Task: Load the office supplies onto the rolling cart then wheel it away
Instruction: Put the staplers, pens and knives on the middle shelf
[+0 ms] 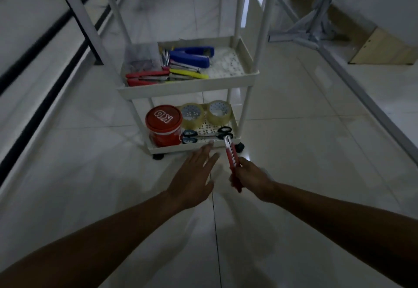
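Note:
A white rolling cart (187,87) stands on the tiled floor ahead of me. Its middle shelf holds a blue stapler (192,56), red and yellow cutters (147,77) and a clear box (142,58). On the bottom shelf (181,147) sit a red tub (164,124), two tape rolls (205,113) and scissors (207,135). My right hand (253,178) grips a red utility knife (231,158), its tip over the bottom shelf's front right corner. My left hand (192,176) is spread flat, fingertips at the shelf's front rim.
A white desk frame leg (79,16) stands to the left of the cart. Grey metal parts (314,29) and wooden panels (382,50) lie on the floor at the back right. Black castors (158,157) show under the cart.

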